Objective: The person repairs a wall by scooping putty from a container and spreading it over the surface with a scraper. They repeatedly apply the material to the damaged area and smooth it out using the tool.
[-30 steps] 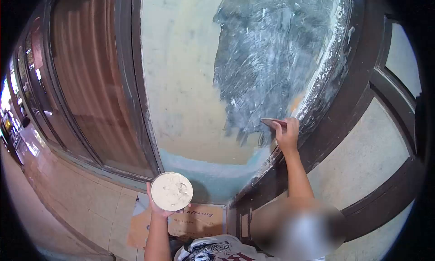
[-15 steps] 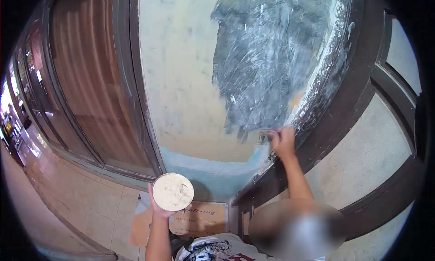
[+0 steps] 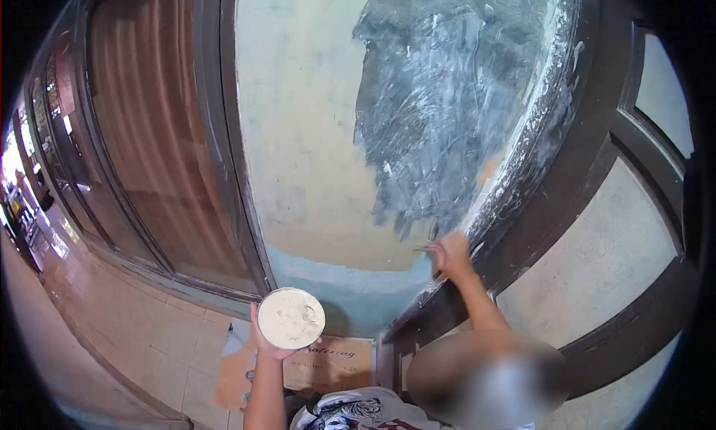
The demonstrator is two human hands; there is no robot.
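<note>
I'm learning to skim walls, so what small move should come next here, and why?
Probably draw the right hand and its scraper a little further down: the blade sits near the lower end of the grey coating, with uncoated wall just below.

Brown curtain (image 3: 153,124) behind dark-framed glass.

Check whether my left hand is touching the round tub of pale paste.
Touching. The head view shows the left hand cupping the round tub, fingers at both sides.
</note>
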